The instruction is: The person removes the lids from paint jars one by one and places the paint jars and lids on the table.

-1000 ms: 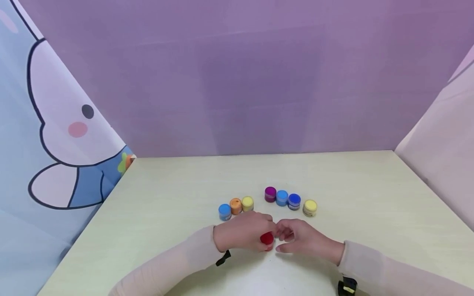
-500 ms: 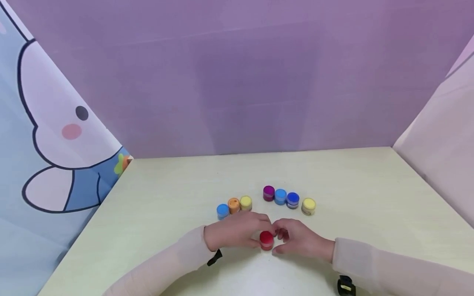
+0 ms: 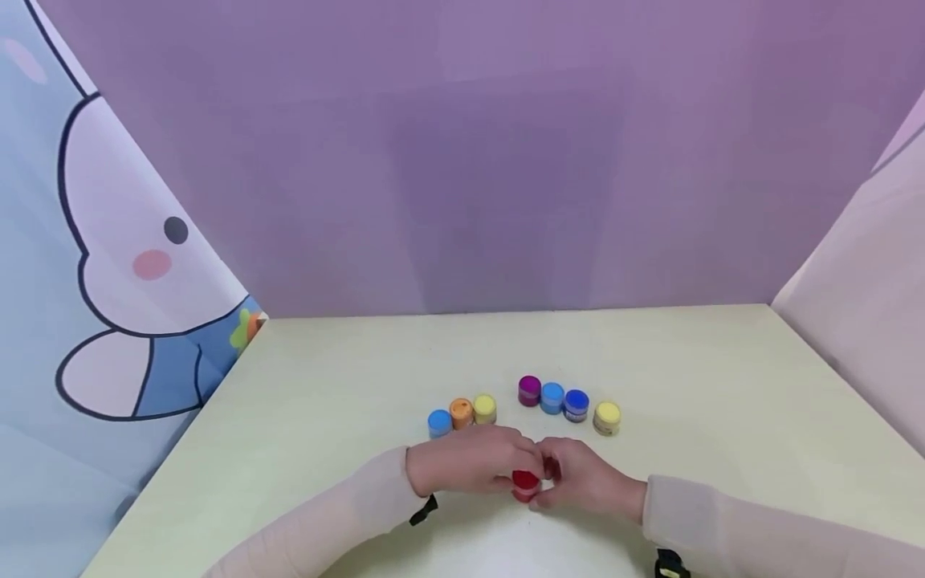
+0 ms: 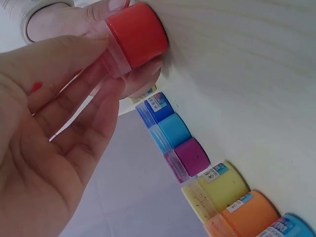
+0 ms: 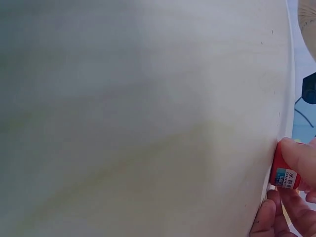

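Observation:
Low at the centre of the head view, a small red paint jar [image 3: 525, 486] stands on the table between both hands. My left hand [image 3: 478, 460] reaches over it from the left. In the left wrist view its thumb and fingertips pinch the clear lid end of the red jar [image 4: 138, 35]. From the right, my right hand [image 3: 588, 479] grips the coloured body, thumb on the near side and fingers behind. The right wrist view shows the label side of the red jar [image 5: 284, 170], with the thumb over it. Fingers partly hide the jar's top in the head view.
Just beyond my left hand stand a light blue jar [image 3: 439, 423], an orange jar [image 3: 461, 413] and a yellow jar [image 3: 485, 409]. Farther right are a purple jar [image 3: 530, 390], another light blue jar [image 3: 552, 397], a dark blue jar [image 3: 576, 405] and a second yellow jar [image 3: 607, 418].
My left fingers drew back from the red jar's top, then came over it again. My right thumb and fingers have moved in against the jar. The other jars keep their places.

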`<state>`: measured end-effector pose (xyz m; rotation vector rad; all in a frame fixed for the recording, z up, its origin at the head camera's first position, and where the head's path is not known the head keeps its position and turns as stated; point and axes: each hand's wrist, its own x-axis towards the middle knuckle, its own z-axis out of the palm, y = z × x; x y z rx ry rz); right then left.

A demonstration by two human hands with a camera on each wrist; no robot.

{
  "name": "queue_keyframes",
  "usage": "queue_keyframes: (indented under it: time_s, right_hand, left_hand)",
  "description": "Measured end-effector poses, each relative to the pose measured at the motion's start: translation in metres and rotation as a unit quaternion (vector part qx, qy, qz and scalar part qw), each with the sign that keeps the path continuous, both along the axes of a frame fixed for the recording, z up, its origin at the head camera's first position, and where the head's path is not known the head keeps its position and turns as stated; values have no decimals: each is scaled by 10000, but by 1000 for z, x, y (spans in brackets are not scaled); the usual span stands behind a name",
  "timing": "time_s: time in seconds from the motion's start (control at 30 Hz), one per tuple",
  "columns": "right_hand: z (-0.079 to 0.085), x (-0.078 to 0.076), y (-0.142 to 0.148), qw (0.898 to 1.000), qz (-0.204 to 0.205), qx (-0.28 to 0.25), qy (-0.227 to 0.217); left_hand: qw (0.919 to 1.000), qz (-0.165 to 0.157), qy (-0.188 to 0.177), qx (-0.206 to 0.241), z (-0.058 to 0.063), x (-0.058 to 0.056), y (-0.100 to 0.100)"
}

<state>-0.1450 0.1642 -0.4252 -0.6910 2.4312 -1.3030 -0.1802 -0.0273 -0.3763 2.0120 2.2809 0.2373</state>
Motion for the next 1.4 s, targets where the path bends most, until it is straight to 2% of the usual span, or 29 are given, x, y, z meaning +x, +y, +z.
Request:
queue_keyframes:
  time_s: [0.23, 0.37, 0.57, 0.87, 1.07, 1.3, 1.4]
  right_hand:
    - [-4, 3, 2, 9999, -12, 4, 107]
    - [-5, 4, 3, 9998, -1, 4, 215]
    - [-4, 5, 4, 9991, -2, 36, 426]
    - [-5, 4, 4, 9973, -31, -2, 733]
    - [-5, 4, 3, 9968, -80, -57, 787]
    - [-4, 3, 0, 9960, -64, -37, 892]
    - [-4, 2, 0, 9955, -74, 5, 947]
  left_hand:
    - [9998, -32, -89, -148, -2, 0, 4]
    - [9997, -91, -20, -246, -2, -1, 6]
    - [9988, 28, 49, -491, -1, -2, 8]
    - [9973, 113, 479, -542, -1, 1, 12]
    - [9967, 275, 547, -531, 0, 3, 12]
    - [9931, 520, 940, -478, -3, 8, 11]
    - [9916, 687, 946, -552, -3, 9, 13]
